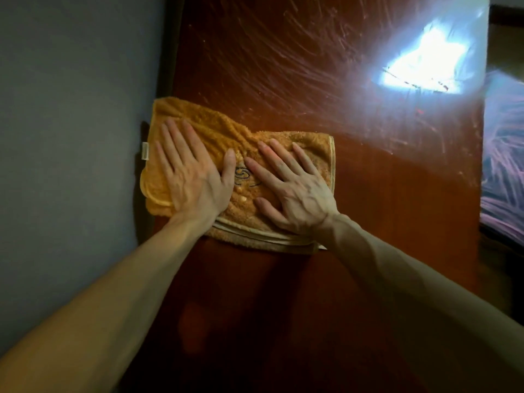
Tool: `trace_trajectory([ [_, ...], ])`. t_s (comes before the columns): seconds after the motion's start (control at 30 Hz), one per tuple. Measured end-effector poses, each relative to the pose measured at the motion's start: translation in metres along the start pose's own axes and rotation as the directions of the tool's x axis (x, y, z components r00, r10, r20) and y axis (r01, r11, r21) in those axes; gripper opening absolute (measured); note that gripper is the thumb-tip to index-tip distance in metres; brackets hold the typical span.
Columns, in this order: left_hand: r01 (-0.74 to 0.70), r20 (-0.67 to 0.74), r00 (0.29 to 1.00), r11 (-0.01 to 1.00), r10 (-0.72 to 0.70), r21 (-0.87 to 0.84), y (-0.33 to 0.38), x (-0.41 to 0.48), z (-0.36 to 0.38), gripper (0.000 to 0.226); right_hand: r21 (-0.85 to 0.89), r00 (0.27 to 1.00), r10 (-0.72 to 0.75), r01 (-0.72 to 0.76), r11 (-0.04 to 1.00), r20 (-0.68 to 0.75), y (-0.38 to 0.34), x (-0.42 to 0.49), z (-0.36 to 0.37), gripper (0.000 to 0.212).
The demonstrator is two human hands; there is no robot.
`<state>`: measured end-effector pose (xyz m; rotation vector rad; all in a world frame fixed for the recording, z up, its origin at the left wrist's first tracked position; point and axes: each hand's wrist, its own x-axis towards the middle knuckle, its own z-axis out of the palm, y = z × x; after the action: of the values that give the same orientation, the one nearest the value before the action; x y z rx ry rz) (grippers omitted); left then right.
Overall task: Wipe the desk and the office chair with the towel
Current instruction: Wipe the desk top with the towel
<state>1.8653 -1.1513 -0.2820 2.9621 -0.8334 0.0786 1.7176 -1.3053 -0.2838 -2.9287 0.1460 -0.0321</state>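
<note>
An orange folded towel (226, 131) lies flat on the reddish-brown desk (382, 208), at the desk's left edge against the wall. My left hand (190, 174) presses flat on the towel's left half with straight, spread fingers. My right hand (289, 188) presses flat on the towel's right half, fingers also straight and spread. The towel's left side hangs slightly past the desk edge. No office chair is in view.
A grey wall (71, 137) runs along the desk's left side. A bright light glare (419, 63) reflects off the scratched desk surface at the upper right. A purple patterned fabric (502, 165) lies beyond the desk's right edge.
</note>
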Motion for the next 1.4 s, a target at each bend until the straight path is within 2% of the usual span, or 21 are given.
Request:
trace_trajectory([
  [0.17, -0.085, 0.043, 0.995, 0.996, 0.085, 0.002, 0.005, 0.016, -0.002, 0.096, 0.041, 0.981, 0.194, -0.193, 0.980, -0.027, -0.015, -0.016, -0.001, 0.071],
  [0.33, -0.263, 0.099, 0.960, 0.965, 0.260, 0.013, 0.033, 0.027, -0.006, 0.098, 0.086, 0.908, 0.413, -0.407, 0.909, -0.070, -0.025, -0.042, 0.002, 0.071],
  [0.67, -0.482, 0.172, 0.862, 0.876, 0.477, -0.016, 0.146, 0.005, -0.008, 0.098, 0.102, 0.773, 0.629, -0.622, 0.777, -0.081, 0.015, -0.129, -0.006, 0.069],
  [0.87, -0.623, 0.193, 0.761, 0.780, 0.620, -0.050, 0.232, -0.023, -0.004, 0.097, 0.114, 0.643, 0.753, -0.745, 0.657, -0.140, 0.041, -0.198, -0.013, 0.072],
  [1.17, -0.755, 0.223, 0.625, 0.652, 0.748, -0.073, 0.329, -0.054, -0.001, 0.098, 0.101, 0.475, 0.853, -0.858, 0.504, -0.217, 0.069, -0.264, -0.012, 0.074],
  [1.4, -0.846, 0.212, 0.492, 0.521, 0.844, -0.111, 0.385, -0.069, 0.001, 0.099, 0.123, 0.316, 0.932, -0.933, 0.340, -0.177, 0.073, -0.289, -0.012, 0.076],
])
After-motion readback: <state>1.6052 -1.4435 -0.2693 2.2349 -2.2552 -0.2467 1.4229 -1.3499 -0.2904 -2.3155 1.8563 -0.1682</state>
